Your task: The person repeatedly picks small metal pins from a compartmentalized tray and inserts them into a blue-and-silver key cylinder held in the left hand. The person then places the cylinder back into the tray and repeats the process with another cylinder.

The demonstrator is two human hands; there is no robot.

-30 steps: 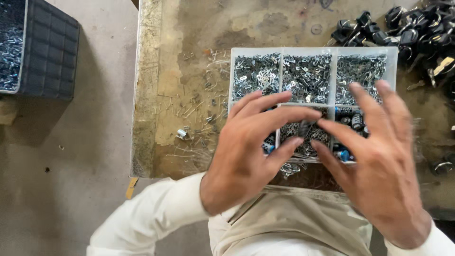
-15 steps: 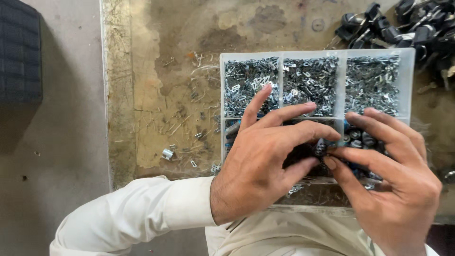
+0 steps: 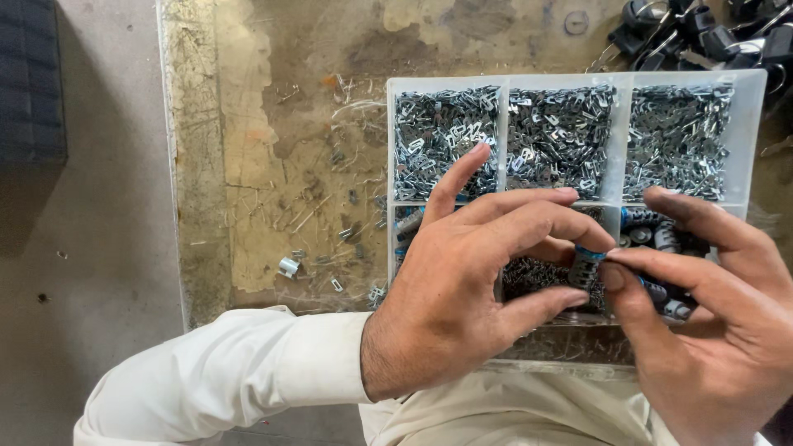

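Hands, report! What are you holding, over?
Left hand and right hand pinch one small blue-banded cylinder. Over compartment tray. Nothing blocking.

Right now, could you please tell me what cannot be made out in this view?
- Small part: pinched by both hands, mostly covered by fingertips.
- Tray front compartments: hidden under the left hand and right hand.
- Black parts: cut off by the top edge.

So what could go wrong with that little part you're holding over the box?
1. The small ribbed part is pinched only at the fingertips of the left hand and right hand; it might slip into the wrong compartment of the clear divided box.
2. The metal clips look sharp-edged, so they could prick a finger.
3. A hand might nudge the box and spill clips onto the worn bench.
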